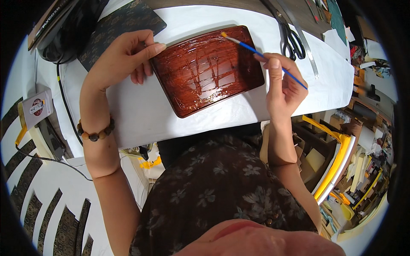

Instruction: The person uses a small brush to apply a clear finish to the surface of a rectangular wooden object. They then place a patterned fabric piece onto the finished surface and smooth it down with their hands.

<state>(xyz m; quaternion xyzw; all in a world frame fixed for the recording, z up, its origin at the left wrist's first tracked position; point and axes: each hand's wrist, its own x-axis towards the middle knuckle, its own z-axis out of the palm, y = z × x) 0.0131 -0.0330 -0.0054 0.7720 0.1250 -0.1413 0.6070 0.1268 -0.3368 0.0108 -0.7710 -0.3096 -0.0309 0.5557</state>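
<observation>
A reddish-brown wooden tray (239, 83) with a low dark rim lies tilted on the white paper. Its surface is glossy and wet-looking, crossed by streaks of a clear coating. At the tray's upper left corner, my left hand (128, 55) has its thumb on the rim and its other fingers curled by the left edge. My right hand (284, 83) is closed around a thin paintbrush (250, 48) with a blue handle, held like a pen. The brush's yellowish bristles are over the tray's far right part, touching or just above the surface.
Black scissors (290, 40) and a metal ruler (309, 55) lie beyond my right hand. Dark floral-patterned sheet (128, 21) and a black device (72, 32) with a cord stand at the far left. Patterned strips (64, 230) lie lower left; cluttered shelves (363, 141) are at right.
</observation>
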